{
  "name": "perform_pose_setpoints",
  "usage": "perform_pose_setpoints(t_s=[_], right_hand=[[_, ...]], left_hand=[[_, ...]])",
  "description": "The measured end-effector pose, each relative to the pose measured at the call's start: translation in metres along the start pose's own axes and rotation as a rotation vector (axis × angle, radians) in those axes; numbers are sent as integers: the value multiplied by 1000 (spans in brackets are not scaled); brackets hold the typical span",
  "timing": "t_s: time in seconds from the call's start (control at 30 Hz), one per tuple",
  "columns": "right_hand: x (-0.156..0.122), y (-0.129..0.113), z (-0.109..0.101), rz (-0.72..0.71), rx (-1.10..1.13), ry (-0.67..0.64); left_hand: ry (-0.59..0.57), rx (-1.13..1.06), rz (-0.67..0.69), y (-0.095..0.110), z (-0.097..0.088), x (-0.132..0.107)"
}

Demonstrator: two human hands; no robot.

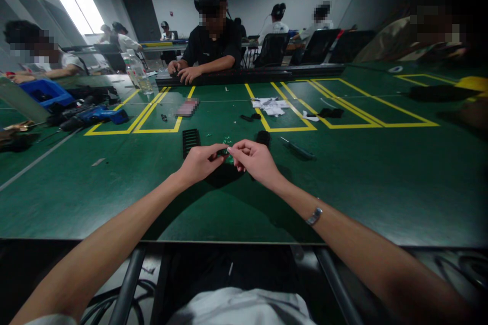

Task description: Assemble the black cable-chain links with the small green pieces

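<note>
Above the green table, my left hand (200,162) is closed, with a small dark part (222,152) pinched between thumb and fingers. My right hand (257,161) meets it from the other side, thumb and fingertips pressed together at the part's end; what they hold is too small to make out. Small shiny green pieces (227,140) lie just behind the fingers. A black slotted rack (190,141) stands beyond my left hand, and a dark block (263,138) sits behind my right. Off to the right rests a slim dark tool with a thin tip (299,149).
Yellow tape lines (224,129) mark the green table (362,183). White papers (271,105) and black scraps (331,112) lie farther back. A blue power tool (102,116), a blue bin (46,92) and clear bottles (139,73) are at left. A person (213,35) sits opposite.
</note>
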State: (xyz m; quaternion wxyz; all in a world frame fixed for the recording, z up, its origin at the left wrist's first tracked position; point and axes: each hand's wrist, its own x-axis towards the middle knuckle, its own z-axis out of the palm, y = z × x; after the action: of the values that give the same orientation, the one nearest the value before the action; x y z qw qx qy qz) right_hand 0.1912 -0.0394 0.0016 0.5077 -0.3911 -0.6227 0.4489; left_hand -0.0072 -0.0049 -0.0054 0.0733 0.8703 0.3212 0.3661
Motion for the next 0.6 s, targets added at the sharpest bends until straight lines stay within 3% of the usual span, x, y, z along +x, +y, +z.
perform_pose_setpoints(t_s=[0.6], right_hand=[[-1, 3, 1, -6, -29, 12]], left_hand=[[-2, 23, 14, -3, 2, -1]])
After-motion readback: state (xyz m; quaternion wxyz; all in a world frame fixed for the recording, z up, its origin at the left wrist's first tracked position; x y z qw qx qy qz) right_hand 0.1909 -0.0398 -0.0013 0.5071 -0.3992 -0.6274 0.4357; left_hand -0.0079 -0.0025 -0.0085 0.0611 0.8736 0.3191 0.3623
